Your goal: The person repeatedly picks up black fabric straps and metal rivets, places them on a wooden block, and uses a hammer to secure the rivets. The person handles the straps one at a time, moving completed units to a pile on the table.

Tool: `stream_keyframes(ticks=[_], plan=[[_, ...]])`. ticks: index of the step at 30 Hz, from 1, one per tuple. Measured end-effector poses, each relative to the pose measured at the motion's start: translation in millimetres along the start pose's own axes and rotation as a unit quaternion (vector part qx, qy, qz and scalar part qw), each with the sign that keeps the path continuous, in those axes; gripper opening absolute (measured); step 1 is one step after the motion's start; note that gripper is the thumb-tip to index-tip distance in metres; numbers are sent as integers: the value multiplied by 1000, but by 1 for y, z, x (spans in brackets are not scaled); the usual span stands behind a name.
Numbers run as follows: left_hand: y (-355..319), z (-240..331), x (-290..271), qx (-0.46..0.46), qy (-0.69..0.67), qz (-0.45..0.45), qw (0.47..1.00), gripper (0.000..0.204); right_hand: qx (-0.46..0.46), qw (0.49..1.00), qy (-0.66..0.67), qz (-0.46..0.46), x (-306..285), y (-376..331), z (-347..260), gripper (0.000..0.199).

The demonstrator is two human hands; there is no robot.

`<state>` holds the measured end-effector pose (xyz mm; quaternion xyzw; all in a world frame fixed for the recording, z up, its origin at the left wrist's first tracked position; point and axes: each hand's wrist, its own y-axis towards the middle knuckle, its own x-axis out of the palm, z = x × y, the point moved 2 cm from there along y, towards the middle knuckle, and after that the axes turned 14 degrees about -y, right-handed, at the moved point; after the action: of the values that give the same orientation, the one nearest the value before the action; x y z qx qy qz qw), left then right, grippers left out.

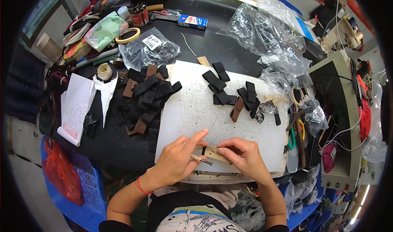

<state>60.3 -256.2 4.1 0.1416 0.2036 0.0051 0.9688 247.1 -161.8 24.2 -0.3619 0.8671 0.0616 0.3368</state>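
My left hand (176, 158), with a ring and a red cord at the wrist, is closed around a slim tool (200, 159) with a pale handle and a dark metal end. Its fingertips also meet a short tan strip (213, 153) with small dark holes. Between thumb and fingers, my right hand (243, 156) pinches the strip's other end. A thin wire or thread (214, 122) rises above my left fingertips. Both hands are over the near edge of a white board (184, 109). Folded black bands (215, 82) and a brown band (236, 110) lie farther up it.
Left of the board is a pile of black and brown bands (145, 95), beside a notepad (77, 105). Clear plastic bags (262, 31) cover the back right. Small metal rings (267, 107) lie at the board's right. A machine housing (337, 121) stands at the far right.
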Motion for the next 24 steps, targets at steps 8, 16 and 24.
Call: stream_keyframes(ticks=[8, 16, 24], plan=[[-3, -2, -1, 34, -18, 6, 999, 75, -36, 998, -48, 31, 4, 2, -7, 10], [2, 0, 2, 81, 47, -35, 995, 33, -67, 983, -159, 60, 10, 1, -9, 12], [4, 8, 3, 76, 95, -42, 992, 16, -173, 953, -196, 152, -3, -33, 14, 22]])
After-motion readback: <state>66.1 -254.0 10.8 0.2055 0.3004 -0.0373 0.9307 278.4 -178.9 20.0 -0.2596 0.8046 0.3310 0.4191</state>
